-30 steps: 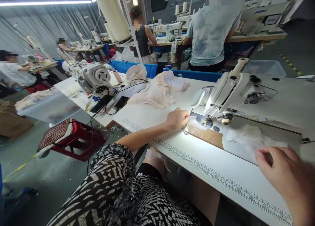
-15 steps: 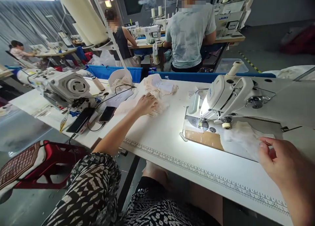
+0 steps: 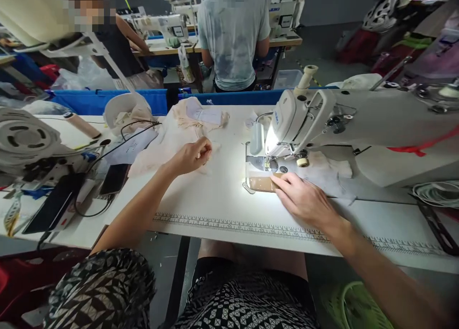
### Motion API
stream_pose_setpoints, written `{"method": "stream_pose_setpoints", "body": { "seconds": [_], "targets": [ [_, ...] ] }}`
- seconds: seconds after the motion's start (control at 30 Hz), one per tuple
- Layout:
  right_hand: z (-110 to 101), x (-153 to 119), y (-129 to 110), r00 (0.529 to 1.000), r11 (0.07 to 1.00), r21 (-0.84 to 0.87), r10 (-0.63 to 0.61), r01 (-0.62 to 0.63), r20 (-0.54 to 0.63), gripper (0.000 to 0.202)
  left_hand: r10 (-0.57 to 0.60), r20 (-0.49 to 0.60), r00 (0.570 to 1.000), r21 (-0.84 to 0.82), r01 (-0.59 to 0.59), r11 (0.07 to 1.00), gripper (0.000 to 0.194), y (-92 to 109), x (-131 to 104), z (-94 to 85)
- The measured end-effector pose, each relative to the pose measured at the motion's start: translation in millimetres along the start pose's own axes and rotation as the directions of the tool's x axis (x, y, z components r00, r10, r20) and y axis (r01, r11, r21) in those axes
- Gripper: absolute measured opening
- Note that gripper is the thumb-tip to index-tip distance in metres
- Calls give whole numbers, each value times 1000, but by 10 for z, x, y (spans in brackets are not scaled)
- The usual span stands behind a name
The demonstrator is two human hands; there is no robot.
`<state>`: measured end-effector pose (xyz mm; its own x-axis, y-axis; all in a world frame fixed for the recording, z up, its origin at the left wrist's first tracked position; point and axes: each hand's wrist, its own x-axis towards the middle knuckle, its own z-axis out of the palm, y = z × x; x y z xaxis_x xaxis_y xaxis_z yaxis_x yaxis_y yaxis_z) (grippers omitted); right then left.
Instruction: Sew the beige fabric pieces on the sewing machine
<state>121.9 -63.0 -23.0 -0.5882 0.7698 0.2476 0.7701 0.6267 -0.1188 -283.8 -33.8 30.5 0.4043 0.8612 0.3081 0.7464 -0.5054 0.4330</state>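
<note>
Nearest, at 12 o'clock, a printed ruler (image 3: pixel 229 225) runs along the white desk (image 3: pixel 222 202). At 1 o'clock, the right hand (image 3: pixel 304 200) lies beside the sewing machine (image 3: pixel 308 114), its fingers stretched out and released, the tips on a glossy brown panel (image 3: pixel 261 184) in front of the needle area. White cloth (image 3: pixel 326 165) lies just beyond this hand, thin and softly creased.

Between 11 and 12 o'clock, the left hand (image 3: pixel 191 157) is curled at the edge of the peach cloth (image 3: pixel 148 157); whether its fingers pinch a layer, I cannot tell. With cloth this sheer, a light pinch at the edge would lift one layer without dragging those beneath, and a flat right palm would smooth better than a pull. The fingertips should keep clear of the needle.

The peach cloth spreads limp and filmy around 11 o'clock, under a crisp paper sheet (image 3: pixel 202 113) at its far end. At 10 to 11 o'clock are a flat, dark phone (image 3: pixel 114 178) and, beyond it, a slim thread cone (image 3: pixel 82 125). Farthest, at 12 o'clock, a co-worker in a mottled shirt (image 3: pixel 233 37) faces away.
</note>
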Motion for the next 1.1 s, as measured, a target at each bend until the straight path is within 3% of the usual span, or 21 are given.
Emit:
{"method": "stream_pose_setpoints", "body": {
  "seconds": [0.1,0.17,0.27,0.4,0.53,0.67,0.77,0.83,0.93,1.03,1.1],
  "targets": [
    [-37,220,-250,996,997,-45,-60,63,71,51,10,87,996,-53,-6,999,8,104,29,62],
    [-76,286,-322,997,996,-62,-60,63,46,54,15,97,995,-42,-11,999,11,94,28,46],
    [-107,278,-341,997,995,-64,-78,76,-21,56,16,89,996,23,-18,1000,19,31,-21,-94],
    [-78,227,-318,991,991,-84,-113,107,-71,54,6,239,971,157,-44,987,22,18,-104,-296],
    [-29,194,-340,986,987,-88,-140,132,-92,49,-61,351,934,249,-31,968,22,38,-110,-274],
    [-13,159,-408,989,986,-116,-132,123,-71,44,-7,305,952,204,-58,977,27,-21,-105,-215],
    [-32,152,-470,990,985,-130,-124,116,-59,41,-35,181,983,26,31,999,28,7,-97,-263],
    [-56,162,-503,991,984,-135,-125,118,-48,40,-108,178,978,-117,130,985,30,129,-44,-308],
    [-86,184,-525,991,984,-133,-129,122,-43,38,-106,304,947,-223,179,958,28,457,144,-276],
    [-90,200,-517,991,985,-124,-128,123,-36,38,-37,394,918,-291,163,943,24,809,395,-45],
    [-77,206,-505,991,986,-116,-127,122,-32,38,-22,446,895,-380,212,900,22,961,533,191]
  ]
}}
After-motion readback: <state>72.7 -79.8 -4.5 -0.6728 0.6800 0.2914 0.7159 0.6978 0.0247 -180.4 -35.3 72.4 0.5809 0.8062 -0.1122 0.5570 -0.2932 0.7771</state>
